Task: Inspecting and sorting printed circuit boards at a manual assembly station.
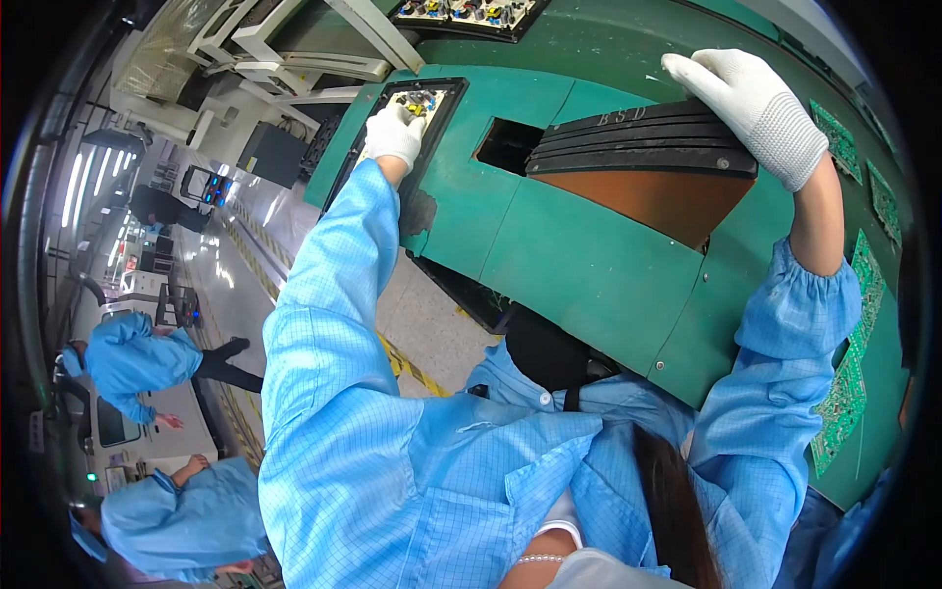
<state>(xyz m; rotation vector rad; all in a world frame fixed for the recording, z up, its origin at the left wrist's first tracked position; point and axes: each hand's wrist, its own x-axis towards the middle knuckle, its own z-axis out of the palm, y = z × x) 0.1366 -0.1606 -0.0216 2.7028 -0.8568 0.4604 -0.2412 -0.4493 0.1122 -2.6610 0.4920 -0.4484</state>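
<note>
My left hand (394, 136), in a white knit glove, is over a black-framed tray (444, 118) at the left end of the green bench. Its fingers curl down beside small yellow and dark electronic parts (420, 102) on a board. What they hold, if anything, is hidden. Also gloved, my right hand (751, 103) rests at the far right corner of a stack of black trays (638, 137). Its visible fingers stretch to the left along the stack's back edge, and the fingertips are partly out of sight. The stack sits tilted on a brown wedge-shaped support (638, 201).
A rectangular opening (507, 145) in the green bench (579, 265) lies left of the stack. Several green circuit boards (844, 402) lie along the right side. Another black tray with components (471, 14) is at the back. Two co-workers in blue (147, 358) are at the far left.
</note>
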